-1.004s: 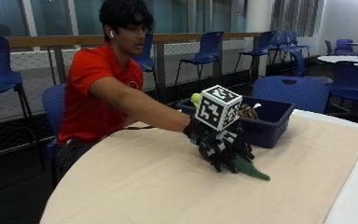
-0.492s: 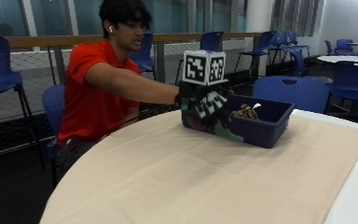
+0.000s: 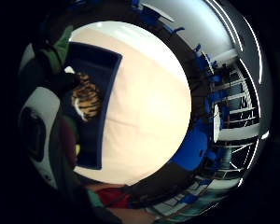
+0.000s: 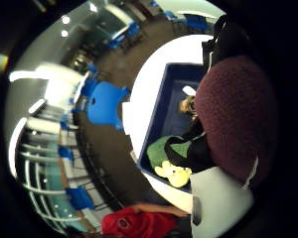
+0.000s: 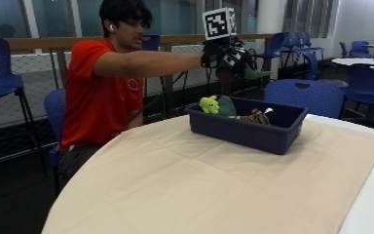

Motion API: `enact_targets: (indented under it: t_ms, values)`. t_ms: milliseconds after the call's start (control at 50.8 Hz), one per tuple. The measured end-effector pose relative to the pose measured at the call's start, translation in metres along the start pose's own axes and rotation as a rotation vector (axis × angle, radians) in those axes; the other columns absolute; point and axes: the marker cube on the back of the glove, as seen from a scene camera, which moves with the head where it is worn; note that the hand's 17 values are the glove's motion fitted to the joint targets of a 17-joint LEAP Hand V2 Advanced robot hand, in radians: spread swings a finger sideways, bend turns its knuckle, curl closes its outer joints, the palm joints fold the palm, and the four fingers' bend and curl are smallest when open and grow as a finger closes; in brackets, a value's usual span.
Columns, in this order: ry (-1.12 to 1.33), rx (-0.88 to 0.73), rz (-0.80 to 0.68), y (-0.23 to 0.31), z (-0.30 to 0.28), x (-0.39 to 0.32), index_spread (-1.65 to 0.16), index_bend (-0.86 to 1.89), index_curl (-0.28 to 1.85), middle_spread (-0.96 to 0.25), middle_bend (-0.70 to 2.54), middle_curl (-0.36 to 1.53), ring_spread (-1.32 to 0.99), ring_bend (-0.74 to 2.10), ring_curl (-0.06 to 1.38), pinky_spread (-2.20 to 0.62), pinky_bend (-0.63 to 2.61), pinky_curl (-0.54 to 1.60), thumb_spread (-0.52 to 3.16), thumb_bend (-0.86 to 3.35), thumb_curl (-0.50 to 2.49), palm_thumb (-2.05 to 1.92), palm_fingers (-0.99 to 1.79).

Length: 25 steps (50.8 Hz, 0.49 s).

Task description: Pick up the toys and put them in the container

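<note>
Raised above the container (image 5: 249, 127), our gloved right hand (image 5: 226, 56) gripped a green toy (image 5: 255, 74), its tail poking out past the fingers. Below the hand, the blue bin already held a yellow-headed green toy (image 5: 214, 104) and a striped tiger (image 5: 257, 117). We judged the task nearly finished, with this toy left to drop in. Under the bin lay a beige-covered tabletop (image 5: 193, 185), without loose toys showing; beyond the hand stood blue chairs (image 5: 304, 95) and windows.
</note>
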Motion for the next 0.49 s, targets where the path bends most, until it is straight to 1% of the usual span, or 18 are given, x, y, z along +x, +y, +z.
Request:
enact_targets:
  t_ms: [39,98,118,138,158,197,217,236,256,276,295,315,414,492]
  values:
    - [0.002,-0.007,-0.02,-0.002,0.006,-0.009,-0.42,0.18,0.39,-0.32,0.28,0.25,-0.48,0.85,0.45,-0.48,0.93,0.32,0.85,0.07,0.73,0.59,0.99]
    - [0.024,-0.034,-0.148,0.0,0.017,-0.016,-0.42,0.17,0.4,-0.31,0.25,0.25,-0.49,0.84,0.45,-0.48,0.92,0.33,0.85,0.07,0.75,0.59,0.98]
    - [0.028,-0.052,-0.158,0.0,0.021,-0.017,-0.42,0.16,0.4,-0.31,0.22,0.24,-0.49,0.83,0.45,-0.48,0.93,0.33,0.85,0.06,0.75,0.58,0.96]
    - [0.027,-0.077,-0.121,-0.001,0.026,-0.018,-0.42,0.16,0.4,-0.31,0.21,0.25,-0.49,0.82,0.45,-0.47,0.94,0.33,0.86,0.05,0.75,0.58,0.95]
    - [0.024,-0.107,-0.048,-0.002,0.03,-0.02,-0.42,0.15,0.4,-0.31,0.2,0.25,-0.49,0.82,0.45,-0.47,0.95,0.34,0.86,0.05,0.75,0.58,0.93]
    - [0.014,-0.175,0.08,-0.004,0.038,-0.024,-0.42,0.13,0.4,-0.28,0.09,0.21,-0.49,0.82,0.45,-0.47,1.03,0.37,0.9,0.04,0.75,0.56,0.81]
    - [0.01,-0.205,0.103,-0.003,0.042,-0.027,-0.42,0.13,0.41,-0.27,0.1,0.21,-0.49,0.83,0.46,-0.46,1.04,0.37,0.91,0.03,0.75,0.55,0.8]
    - [0.007,-0.229,0.109,-0.002,0.044,-0.028,-0.42,0.06,0.38,-0.23,-0.03,0.17,-0.43,0.74,0.43,-0.41,1.09,0.39,1.01,-0.04,0.69,0.42,0.39]
    - [0.006,-0.245,0.11,0.0,0.047,-0.027,-0.41,0.11,0.41,-0.21,0.0,0.17,-0.39,0.76,0.47,-0.39,1.12,0.42,1.03,-0.04,0.67,0.4,0.26]
    - [0.004,-0.256,0.113,0.002,0.049,-0.025,-0.41,0.1,0.42,-0.2,0.05,0.18,-0.36,0.74,0.48,-0.37,1.15,0.44,1.06,-0.05,0.66,0.37,0.19]
    - [-0.001,-0.264,0.115,0.003,0.05,-0.022,-0.4,0.04,0.39,-0.17,0.08,0.18,-0.31,0.68,0.46,-0.32,1.2,0.45,1.07,-0.08,0.62,0.31,0.03]
    - [-0.009,-0.267,0.113,0.005,0.051,-0.019,-0.39,0.02,0.37,-0.16,0.1,0.18,-0.27,0.65,0.45,-0.29,1.25,0.46,1.08,-0.08,0.6,0.27,-0.05]
    - [-0.091,-0.255,0.087,0.018,0.049,0.0,-0.37,0.03,0.28,-0.1,0.14,0.18,-0.14,0.5,0.35,-0.15,1.33,0.43,1.1,-0.1,0.51,0.07,-0.21]
    - [-0.1,-0.258,0.147,0.031,0.049,0.025,-0.35,0.07,0.25,-0.08,0.14,0.19,-0.08,0.46,0.32,-0.08,1.34,0.42,1.09,-0.08,0.46,-0.03,-0.21]
